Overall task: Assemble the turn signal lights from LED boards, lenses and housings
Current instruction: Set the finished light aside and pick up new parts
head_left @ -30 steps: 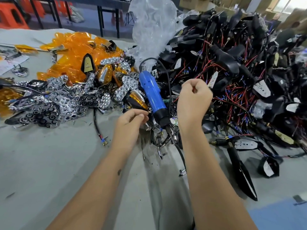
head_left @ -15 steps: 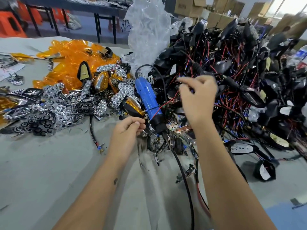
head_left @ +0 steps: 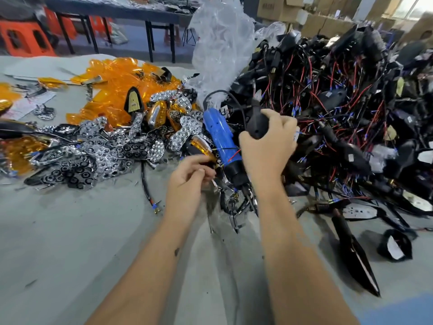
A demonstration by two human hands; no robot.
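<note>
My right hand (head_left: 266, 148) grips a black turn signal housing (head_left: 257, 124) lifted just off the big pile of black housings with red and blue wires (head_left: 339, 113). My left hand (head_left: 187, 179) sits lower, fingers curled and pinching a small part that I cannot make out, next to an amber-lensed lamp (head_left: 201, 146). Between the hands lies a blue electric screwdriver (head_left: 222, 141), tip toward me. Chrome reflector boards (head_left: 112, 148) are heaped to the left, with amber lenses (head_left: 121, 78) behind them.
A crumpled clear plastic bag (head_left: 220, 43) stands behind the screwdriver. Loose black housings (head_left: 356, 259) lie on the grey table (head_left: 70, 242) at the right. A short black cable (head_left: 147, 191) lies left of my left hand. Cardboard boxes (head_left: 293, 8) and an orange stool (head_left: 23, 38) are in the background.
My right hand reached into the black pile and now holds a housing pulled from it. My left hand stayed by the screwdriver, curling its fingers tighter.
</note>
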